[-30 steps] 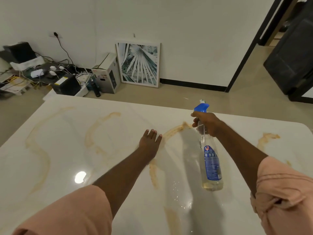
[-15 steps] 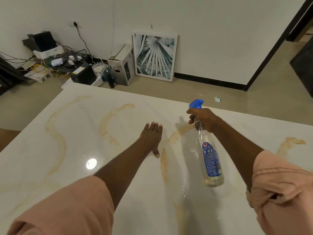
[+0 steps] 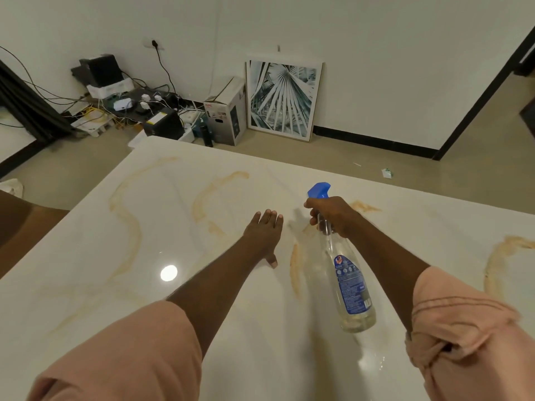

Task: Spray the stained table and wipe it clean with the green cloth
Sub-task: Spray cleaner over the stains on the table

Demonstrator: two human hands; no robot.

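Head view: the right hand (image 3: 330,215) grips the bottle (image 3: 343,273), now carried further left above the stained desk (image 3: 86,256); left hand (image 3: 265,235) rests flat, fingers straight. More spraying seems due. No green cloth visible.

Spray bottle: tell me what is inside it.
The spray bottle in the right hand is clear, with a little pale yellowish liquid pooled at its lower end; above that it looks empty. The blue label and the gripping fingers hide part of the inside.

Spray bottle (image 3: 344,273) neck hidden in right hand (image 3: 333,215) grip.
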